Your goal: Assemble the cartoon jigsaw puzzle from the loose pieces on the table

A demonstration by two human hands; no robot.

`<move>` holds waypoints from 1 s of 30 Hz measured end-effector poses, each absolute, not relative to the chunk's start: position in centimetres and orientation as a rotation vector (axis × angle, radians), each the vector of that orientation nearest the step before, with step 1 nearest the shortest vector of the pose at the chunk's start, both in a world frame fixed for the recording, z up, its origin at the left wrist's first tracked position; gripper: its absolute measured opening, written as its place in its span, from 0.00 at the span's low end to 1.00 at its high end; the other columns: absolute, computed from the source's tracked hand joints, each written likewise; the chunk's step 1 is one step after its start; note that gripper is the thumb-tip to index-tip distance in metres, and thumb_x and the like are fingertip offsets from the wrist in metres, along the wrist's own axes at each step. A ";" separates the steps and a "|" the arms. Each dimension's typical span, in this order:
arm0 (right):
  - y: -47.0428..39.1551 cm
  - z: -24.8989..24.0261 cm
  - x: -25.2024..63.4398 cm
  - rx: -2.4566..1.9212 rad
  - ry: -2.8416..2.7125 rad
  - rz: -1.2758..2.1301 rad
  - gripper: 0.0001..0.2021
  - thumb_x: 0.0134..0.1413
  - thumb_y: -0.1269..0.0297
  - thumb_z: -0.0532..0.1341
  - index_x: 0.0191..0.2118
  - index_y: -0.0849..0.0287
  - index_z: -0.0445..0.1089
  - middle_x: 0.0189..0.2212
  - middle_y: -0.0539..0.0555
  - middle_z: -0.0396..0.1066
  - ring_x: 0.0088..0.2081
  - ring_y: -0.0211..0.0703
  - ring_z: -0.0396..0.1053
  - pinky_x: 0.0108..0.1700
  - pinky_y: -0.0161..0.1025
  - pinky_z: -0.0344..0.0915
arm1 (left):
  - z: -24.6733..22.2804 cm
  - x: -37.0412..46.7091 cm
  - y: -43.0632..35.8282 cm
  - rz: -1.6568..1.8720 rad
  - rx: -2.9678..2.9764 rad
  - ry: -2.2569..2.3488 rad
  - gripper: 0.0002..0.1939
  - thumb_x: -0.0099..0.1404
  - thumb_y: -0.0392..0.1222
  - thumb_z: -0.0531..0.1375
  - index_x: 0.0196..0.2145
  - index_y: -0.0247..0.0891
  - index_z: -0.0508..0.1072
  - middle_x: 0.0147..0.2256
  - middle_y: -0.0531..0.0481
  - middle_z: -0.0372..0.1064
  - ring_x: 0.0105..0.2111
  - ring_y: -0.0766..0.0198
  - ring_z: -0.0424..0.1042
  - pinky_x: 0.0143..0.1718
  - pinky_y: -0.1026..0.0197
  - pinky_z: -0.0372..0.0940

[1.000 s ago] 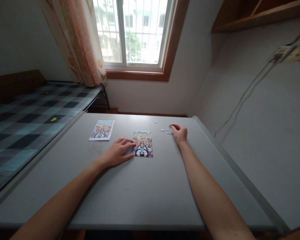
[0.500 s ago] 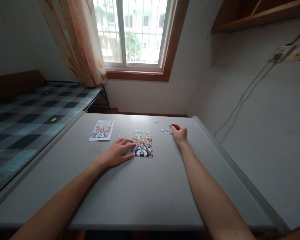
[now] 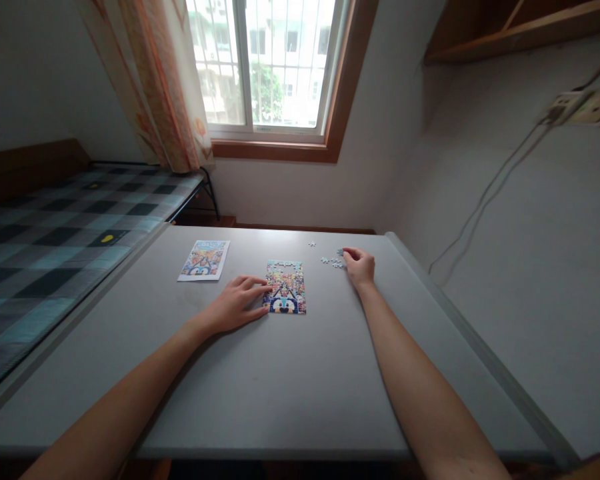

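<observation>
A colourful jigsaw puzzle (image 3: 287,290) lies flat on the table, with a gap among the pieces near its far edge. My left hand (image 3: 240,301) rests at the puzzle's left side, fingers spread and their tips touching it. Farther right, my right hand (image 3: 360,265) has its thumb and forefinger pinched together at a puzzle piece (image 3: 340,253). Several loose puzzle pieces (image 3: 336,263) lie just left of those fingertips. One more piece (image 3: 312,244) sits apart, toward the table's far edge.
A printed picture sheet (image 3: 204,261) lies on the grey table (image 3: 280,380), left of the puzzle. Beyond the table's left edge is a bed with a checked cover (image 3: 80,213). A wall with a hanging cable (image 3: 485,193) borders the right side.
</observation>
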State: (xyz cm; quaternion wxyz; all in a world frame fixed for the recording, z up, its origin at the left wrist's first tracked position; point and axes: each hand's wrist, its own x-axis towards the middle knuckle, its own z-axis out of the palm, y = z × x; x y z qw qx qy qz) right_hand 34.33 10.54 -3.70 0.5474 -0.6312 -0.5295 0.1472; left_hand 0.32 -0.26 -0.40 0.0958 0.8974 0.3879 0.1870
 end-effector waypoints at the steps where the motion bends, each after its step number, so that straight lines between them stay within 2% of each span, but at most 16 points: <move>1: 10.5 -3.7 34.3 -1.495 -1.257 0.351 0.15 0.44 0.61 0.58 0.34 0.64 0.77 0.32 0.59 0.77 0.33 0.45 0.72 0.40 0.41 0.68 | -0.4 0.3 -0.3 0.549 2.660 1.152 0.23 0.65 0.51 0.56 0.57 0.50 0.65 0.55 0.49 0.62 0.53 0.54 0.60 0.56 0.50 0.57; 9: 9.8 -2.6 33.3 -1.528 -1.286 0.273 0.14 0.46 0.62 0.57 0.34 0.62 0.77 0.31 0.58 0.77 0.30 0.44 0.71 0.39 0.40 0.67 | -0.3 0.3 -0.3 0.536 2.660 1.143 0.23 0.66 0.51 0.56 0.58 0.49 0.64 0.55 0.48 0.62 0.53 0.54 0.60 0.57 0.49 0.57; 16: 8.3 -0.4 27.4 -1.340 -1.517 0.372 0.11 0.48 0.63 0.58 0.34 0.58 0.77 0.32 0.55 0.77 0.30 0.41 0.70 0.38 0.38 0.66 | -0.1 0.4 -0.3 0.544 2.660 1.148 0.22 0.66 0.51 0.55 0.57 0.49 0.65 0.53 0.47 0.63 0.52 0.54 0.61 0.56 0.48 0.57; 24: 7.4 -1.8 23.1 -1.263 -1.764 0.553 0.06 0.48 0.65 0.61 0.30 0.56 0.77 0.27 0.51 0.76 0.29 0.39 0.70 0.36 0.36 0.66 | -0.1 0.5 -0.4 0.568 2.651 1.141 0.22 0.65 0.50 0.56 0.57 0.51 0.66 0.52 0.48 0.64 0.52 0.53 0.61 0.56 0.48 0.57; 30: 7.3 -2.2 23.1 -1.274 -1.793 0.615 0.06 0.47 0.68 0.62 0.30 0.57 0.77 0.28 0.51 0.77 0.31 0.40 0.72 0.37 0.35 0.66 | -0.2 0.4 -0.3 0.556 2.659 1.149 0.22 0.66 0.51 0.56 0.57 0.51 0.65 0.53 0.48 0.64 0.52 0.54 0.61 0.56 0.48 0.57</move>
